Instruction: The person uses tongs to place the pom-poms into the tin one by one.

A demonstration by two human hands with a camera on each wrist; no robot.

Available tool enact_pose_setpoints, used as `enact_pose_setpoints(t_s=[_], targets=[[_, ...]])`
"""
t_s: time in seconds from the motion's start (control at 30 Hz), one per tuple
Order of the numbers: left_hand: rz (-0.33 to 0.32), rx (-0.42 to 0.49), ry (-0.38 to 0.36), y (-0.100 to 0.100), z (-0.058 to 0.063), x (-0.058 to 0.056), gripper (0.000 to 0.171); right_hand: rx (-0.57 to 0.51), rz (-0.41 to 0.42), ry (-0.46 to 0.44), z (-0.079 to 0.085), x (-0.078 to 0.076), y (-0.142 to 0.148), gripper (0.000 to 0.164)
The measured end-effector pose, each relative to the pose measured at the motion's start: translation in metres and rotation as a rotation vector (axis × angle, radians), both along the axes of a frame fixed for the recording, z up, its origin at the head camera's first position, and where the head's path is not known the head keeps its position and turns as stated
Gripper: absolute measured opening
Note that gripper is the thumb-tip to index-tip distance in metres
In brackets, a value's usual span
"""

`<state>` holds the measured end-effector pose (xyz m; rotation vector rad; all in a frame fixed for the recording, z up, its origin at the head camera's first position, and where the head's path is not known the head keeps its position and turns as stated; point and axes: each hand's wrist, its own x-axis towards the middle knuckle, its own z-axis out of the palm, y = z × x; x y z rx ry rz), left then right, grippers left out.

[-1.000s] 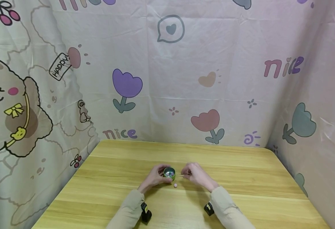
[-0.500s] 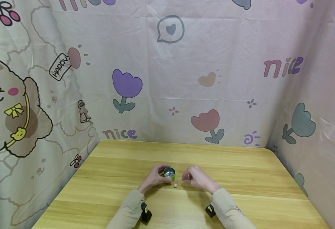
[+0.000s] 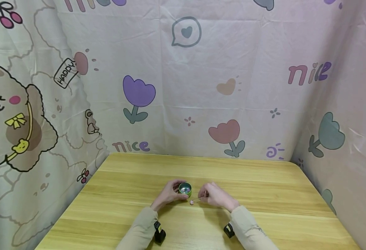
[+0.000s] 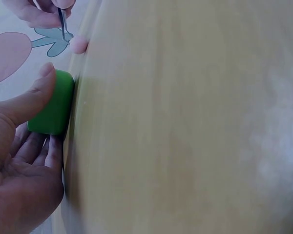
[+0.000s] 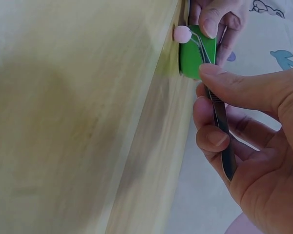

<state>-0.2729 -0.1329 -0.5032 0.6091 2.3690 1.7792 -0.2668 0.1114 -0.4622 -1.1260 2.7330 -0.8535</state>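
My left hand [image 3: 171, 192] holds a small round green tin [image 3: 185, 190] on the table, thumb in front and fingers behind; the tin is open on top with several small shiny pieces inside. In the left wrist view the green side of the tin [image 4: 58, 103] shows between thumb and fingers. My right hand [image 3: 215, 195] pinches metal tweezers [image 5: 218, 107] between thumb and fingers. Their bent tips are right at a small pale pink ball [image 5: 182, 34], which lies on the table just in front of the tin.
The wooden table [image 3: 248, 180] spreads around both hands. A printed cloth [image 3: 183, 86] hangs behind it and at the sides. Black wrist devices [image 3: 159, 233] are strapped at both sleeves, close over the table.
My right hand has shifted slightly toward me, and the tweezer tips have swung from beside the tin down to the pink ball. The left hand and the tin stay put.
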Motion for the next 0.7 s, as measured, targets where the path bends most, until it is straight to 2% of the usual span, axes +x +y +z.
enact_pose_setpoints(t_s=[0.7], targets=[[0.008,-0.017,0.003,0.0009,0.0014,0.0009,0.062,-0.002,-0.01,-0.002,-0.0031,-0.0014,-0.0029,0.007]])
